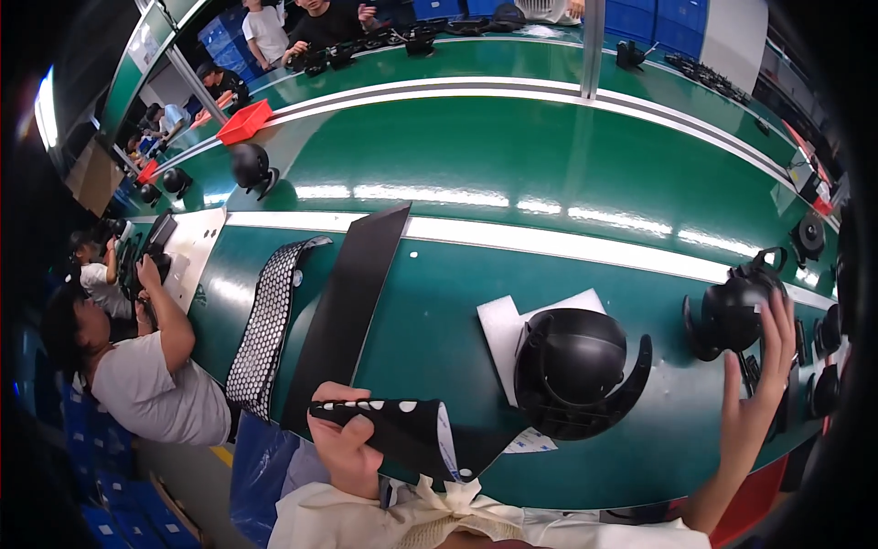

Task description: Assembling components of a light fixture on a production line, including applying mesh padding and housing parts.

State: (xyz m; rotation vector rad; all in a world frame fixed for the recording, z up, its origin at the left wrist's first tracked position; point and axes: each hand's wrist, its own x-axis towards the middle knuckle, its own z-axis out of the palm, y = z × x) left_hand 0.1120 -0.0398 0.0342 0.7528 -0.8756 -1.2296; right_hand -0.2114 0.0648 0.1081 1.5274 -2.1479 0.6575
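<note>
My left hand (pixel 349 444) pinches a black flexible strip (pixel 402 432) with white round dots along its upper edge. The strip curls to the right, and a pale printed backing shows at its bend. At the far right, my right hand (pixel 764 366) is open, fingers stretched up beside a black round housing (pixel 732 316) with a curved arm. Whether the fingertips touch that housing I cannot tell. Between my hands, a larger black dome-shaped housing (pixel 574 357) with a curved bracket rests on white foam sheets (pixel 499 334). A white printed paper (pixel 532 443) lies below it.
Left of centre lie a long dark board (pixel 352 284) and a black sheet covered in white dots (pixel 265 334). A co-worker (pixel 151 366) sits at the left. Beyond a white rail runs a green conveyor belt (pixel 439 137) with another black housing (pixel 250 166) and a red tray (pixel 244 122).
</note>
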